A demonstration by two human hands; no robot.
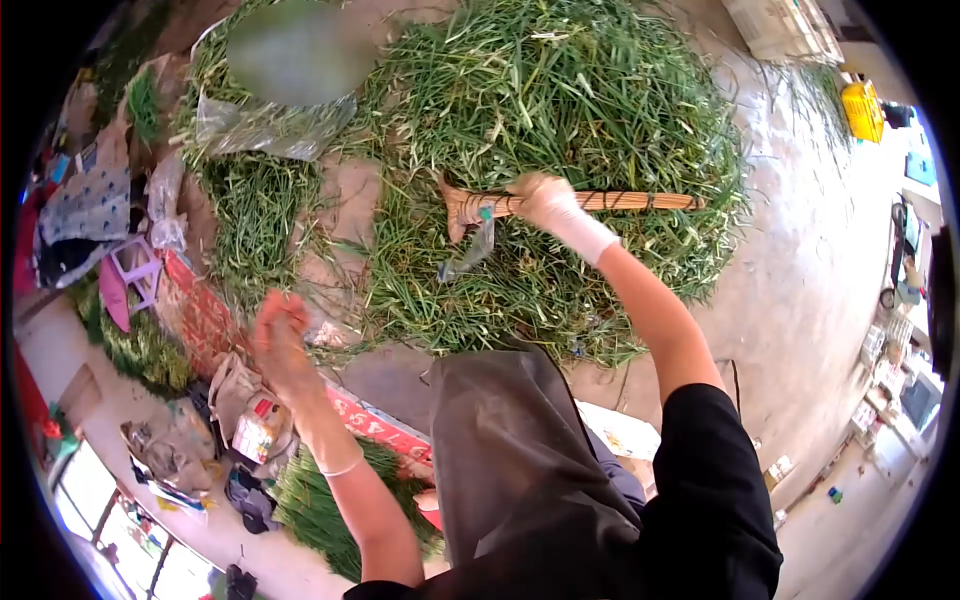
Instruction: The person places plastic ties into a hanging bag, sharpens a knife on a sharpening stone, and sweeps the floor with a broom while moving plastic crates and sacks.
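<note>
My right hand (545, 203), in a pale glove, is wrapped around the middle of a short hand broom (640, 201). Dark bands tie its tan stalks, and its flared, worn end points left. A strip of clear plastic (470, 255) hangs near that end. Under the broom spreads a large heap of long green leaves (560, 110), like chives. My left hand (285, 345) is raised at the left, apart from the heap, with a thin glove edge on the forearm. Its fingers are smeared by motion, and I make out nothing held in them.
A smaller leaf pile (255, 215) and a clear plastic sheet (270, 130) lie at left. Beside them stands a purple stool (135, 270). Bundled greens (330, 510) sit below my left arm. A yellow basket (862, 110) and a pale crate (785, 30) stand upper right.
</note>
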